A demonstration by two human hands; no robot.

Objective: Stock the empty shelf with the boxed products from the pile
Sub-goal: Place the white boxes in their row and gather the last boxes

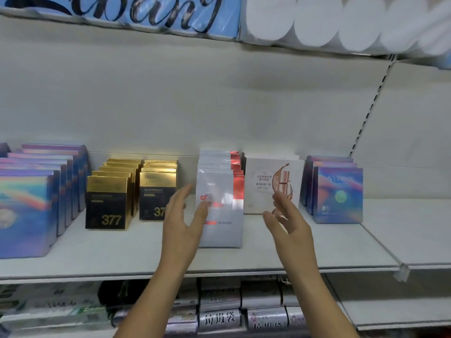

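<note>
A blue plastic-wrapped pack with large black script lettering (136, 15) is lying along the top of the view. Just to its right, a row of white paper rolls in clear plastic wrap (317, 23) is sitting with round ends facing out. A white slotted metal upright (371, 106) is running down at a slant on the right. A small clear plastic clip (401, 273) is hanging at the board edge below it. Along the bottom, shiny silver packs with black Chinese characters (219, 319) are standing in rows, and blurred green-and-white packs (56, 311) are lying to their left.
</note>
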